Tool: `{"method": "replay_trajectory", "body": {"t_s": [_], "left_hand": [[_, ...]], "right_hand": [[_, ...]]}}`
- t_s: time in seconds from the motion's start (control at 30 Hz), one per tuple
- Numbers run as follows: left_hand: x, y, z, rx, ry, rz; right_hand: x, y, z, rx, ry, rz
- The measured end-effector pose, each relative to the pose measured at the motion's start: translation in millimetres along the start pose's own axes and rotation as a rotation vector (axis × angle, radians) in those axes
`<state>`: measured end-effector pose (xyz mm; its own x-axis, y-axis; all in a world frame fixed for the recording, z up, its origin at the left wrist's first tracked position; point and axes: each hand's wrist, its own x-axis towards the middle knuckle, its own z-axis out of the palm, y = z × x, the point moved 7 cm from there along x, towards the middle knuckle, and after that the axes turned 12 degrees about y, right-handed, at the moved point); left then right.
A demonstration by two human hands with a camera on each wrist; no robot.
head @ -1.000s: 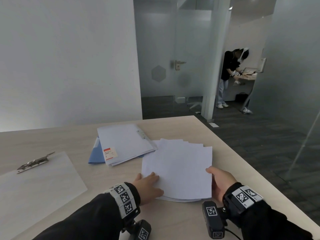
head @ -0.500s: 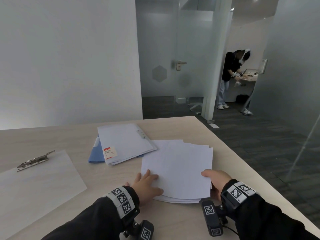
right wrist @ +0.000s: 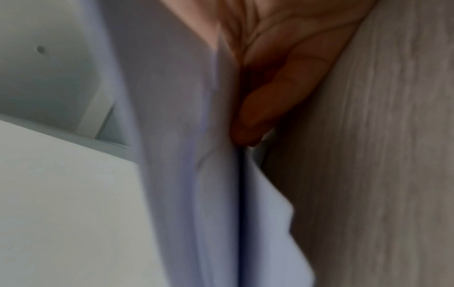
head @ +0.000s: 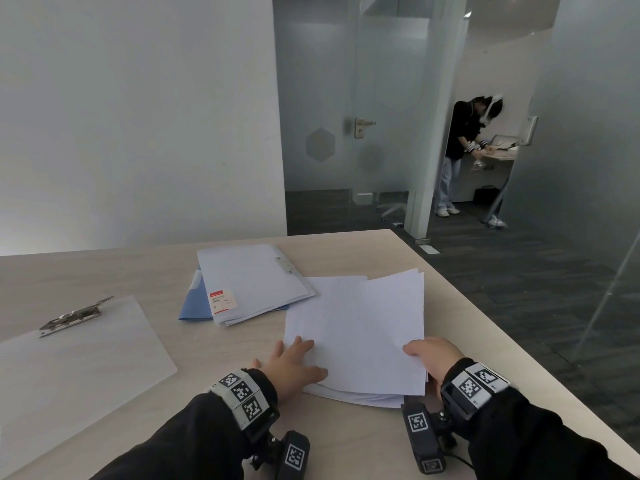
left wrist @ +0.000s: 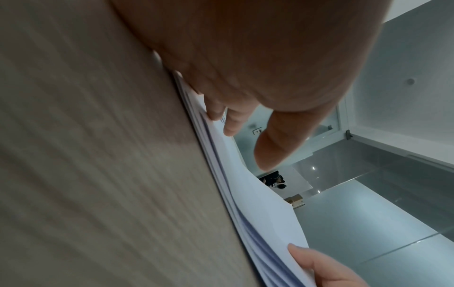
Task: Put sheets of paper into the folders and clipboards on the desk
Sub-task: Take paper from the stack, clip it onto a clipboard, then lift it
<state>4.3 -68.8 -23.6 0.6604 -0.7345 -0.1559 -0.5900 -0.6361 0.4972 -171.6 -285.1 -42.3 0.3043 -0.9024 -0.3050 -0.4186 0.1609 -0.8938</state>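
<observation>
**A:** Where does the paper sit?

**B:** The stack of white sheets [head: 353,341] lies on the wooden desk [head: 346,441] near its right edge, just beside the pale folder [head: 252,282], which rests on a blue folder [head: 194,306]. The clear clipboard [head: 69,368] lies well apart, to the left.

**A:** And the hands?

**B:** The left hand [head: 294,365] lies flat on the stack's near left corner, fingers straight, pressing down. The right hand [head: 429,358] pinches the upper sheets at the near right corner, thumb on top and fingers [right wrist: 258,116] tucked beneath, that corner lifted off the rest.

**A:** So how should the person finish this lift cleanly?

**B:** Likely by keeping the left palm firm so the lower sheets stay put, peeling only the wanted sheets upward, then carrying them flat toward a folder or the clipboard without creasing the pinched corner.
</observation>
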Motion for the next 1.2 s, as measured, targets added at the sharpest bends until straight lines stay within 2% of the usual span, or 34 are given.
{"method": "replay_trajectory", "body": {"t_s": [0.57,0.7,0.8,0.87,0.97,1.07,1.13,1.2], "left_hand": [[4,-7,4,0.002,0.004,-0.008],[3,-6,6,-0.009,-0.009,-0.014],[4,-11,8,-0.031,-0.023,-0.069],[7,-16,9,-0.057,-0.016,-0.107],[2,-9,5,-0.068,-0.001,-0.068],[2,-7,-4,-0.244,0.033,-0.080],[2,-4,-21,-0.436,0.128,-0.096],[4,4,-41,-0.565,0.255,-0.051]], "right_hand": [[-21,10,-33,0.036,0.068,0.004],[-26,12,-30,0.058,0.034,0.018],[-32,9,-23,0.034,-0.012,0.019],[-35,8,-22,0.020,-0.011,0.010],[-39,8,-30,0.067,0.031,-0.022],[-53,4,-41,0.201,0.022,-0.057],[-68,-4,-47,0.312,-0.020,-0.093],[-77,-11,-48,0.410,-0.060,-0.128]]}}
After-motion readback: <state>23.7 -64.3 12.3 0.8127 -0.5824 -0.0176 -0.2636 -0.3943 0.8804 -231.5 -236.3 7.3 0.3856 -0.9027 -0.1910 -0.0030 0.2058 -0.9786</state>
